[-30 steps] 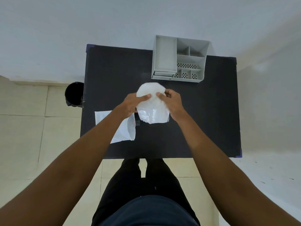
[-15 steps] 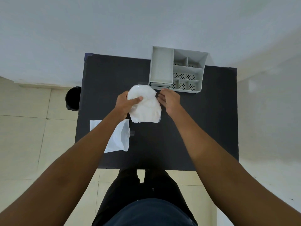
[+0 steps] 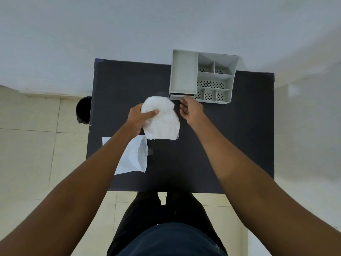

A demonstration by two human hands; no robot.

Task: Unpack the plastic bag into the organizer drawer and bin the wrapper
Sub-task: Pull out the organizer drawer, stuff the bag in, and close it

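Note:
My left hand [image 3: 138,118] grips a white translucent plastic bag [image 3: 162,122], held above the middle of the black table [image 3: 230,145]. What is inside the bag cannot be made out. My right hand [image 3: 191,111] is off the bag, fingers apart, its fingertips at the front of the drawer [image 3: 178,96] at the bottom left of the grey organizer [image 3: 203,76]. The organizer stands at the table's far edge, with one long compartment on the left and several perforated small ones on the right.
A second flat white plastic bag [image 3: 134,157] lies on the table's near left, partly under my left forearm. A black bin [image 3: 84,112] stands on the tiled floor to the left of the table. A white wall is behind the table.
My right hand let go of the bag and moved up to the organizer's drawer front. My left hand now holds the bag alone.

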